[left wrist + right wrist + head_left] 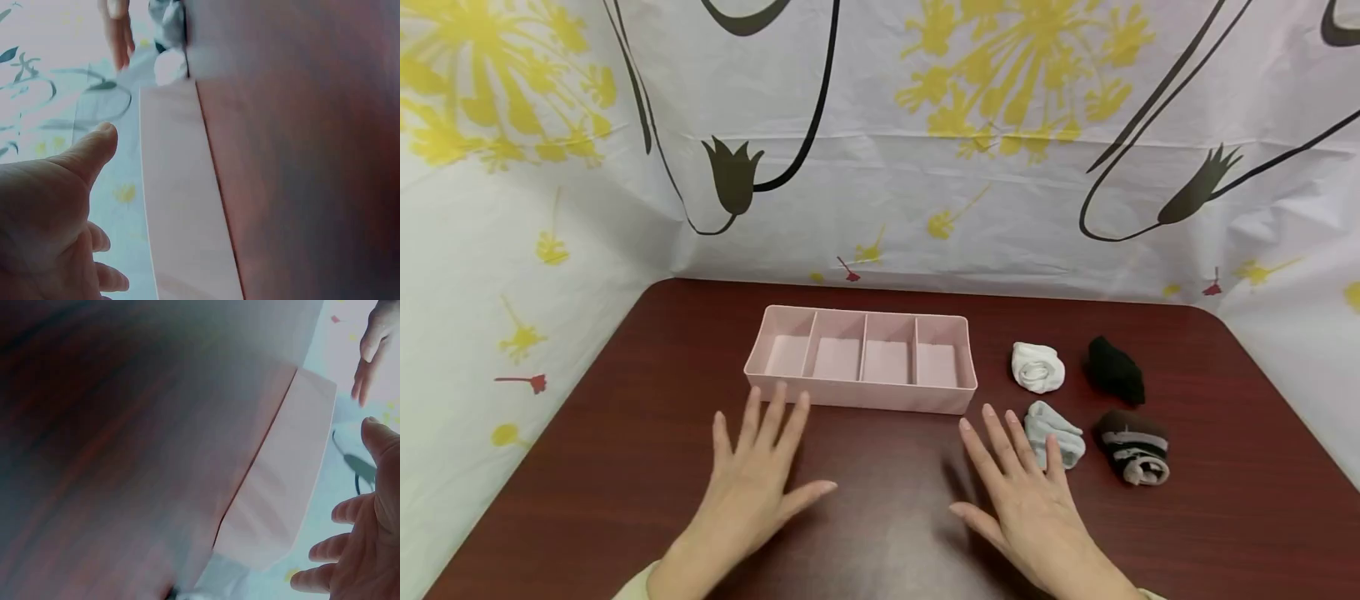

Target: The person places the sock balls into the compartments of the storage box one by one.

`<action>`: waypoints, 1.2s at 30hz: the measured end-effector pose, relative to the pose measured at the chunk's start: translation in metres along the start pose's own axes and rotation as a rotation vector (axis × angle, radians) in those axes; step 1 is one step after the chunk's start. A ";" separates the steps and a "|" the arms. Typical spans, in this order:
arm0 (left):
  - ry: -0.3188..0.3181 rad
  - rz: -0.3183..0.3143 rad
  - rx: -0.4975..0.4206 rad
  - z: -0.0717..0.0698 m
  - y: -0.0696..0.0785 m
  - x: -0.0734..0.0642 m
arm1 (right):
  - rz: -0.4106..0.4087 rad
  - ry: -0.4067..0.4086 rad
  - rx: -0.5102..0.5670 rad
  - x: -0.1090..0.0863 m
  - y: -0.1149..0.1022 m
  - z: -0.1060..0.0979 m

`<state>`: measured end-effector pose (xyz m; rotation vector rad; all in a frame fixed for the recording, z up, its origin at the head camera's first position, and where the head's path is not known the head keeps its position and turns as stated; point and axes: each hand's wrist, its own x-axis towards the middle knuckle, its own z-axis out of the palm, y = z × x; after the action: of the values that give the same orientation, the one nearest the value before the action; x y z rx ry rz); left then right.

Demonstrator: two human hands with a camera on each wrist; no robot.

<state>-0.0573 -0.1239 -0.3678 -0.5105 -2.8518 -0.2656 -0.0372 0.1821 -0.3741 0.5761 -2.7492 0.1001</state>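
A pink divided organiser tray [857, 398] with several empty compartments sits mid-table; its side wall shows as the tray [181, 206] and the tray [294, 469] in the wrist views. My left hand [758, 467] lies flat on the table just in front of the tray's left end, fingers spread, holding nothing. My right hand [1022, 483] rests flat near the tray's right end, fingertips beside a light blue rolled sock [1063, 433]. Right of the tray also lie a white rolled sock [1037, 367], a black sock [1116, 371] and a dark brown striped sock [1135, 446].
The dark red wooden table [887, 517] has rounded far corners. A white cloth with yellow flowers and black stems [880, 150] hangs behind and at both sides, close to the table edges.
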 end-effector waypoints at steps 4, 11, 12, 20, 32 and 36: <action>-0.012 -0.052 -0.057 -0.007 -0.017 0.005 | 0.043 -0.007 0.010 -0.004 0.015 -0.003; -0.063 -0.134 -0.201 -0.014 -0.049 0.022 | 0.103 0.021 0.036 -0.010 0.049 -0.009; -0.069 -0.139 -0.223 -0.013 -0.053 0.025 | 0.110 0.020 0.036 -0.011 0.053 -0.009; -0.115 -0.115 -0.431 -0.004 -0.089 0.045 | 0.164 -0.018 0.069 -0.016 0.082 -0.007; -0.226 -0.098 -0.585 0.016 -0.127 0.082 | 0.117 -0.011 0.110 -0.016 0.094 0.000; -0.244 -0.079 -0.637 0.023 -0.137 0.090 | 0.059 0.039 0.119 -0.014 0.095 0.002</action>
<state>-0.1929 -0.2166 -0.3852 -0.5688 -2.9811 -1.2233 -0.0644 0.2744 -0.3809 0.5177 -2.7361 0.2879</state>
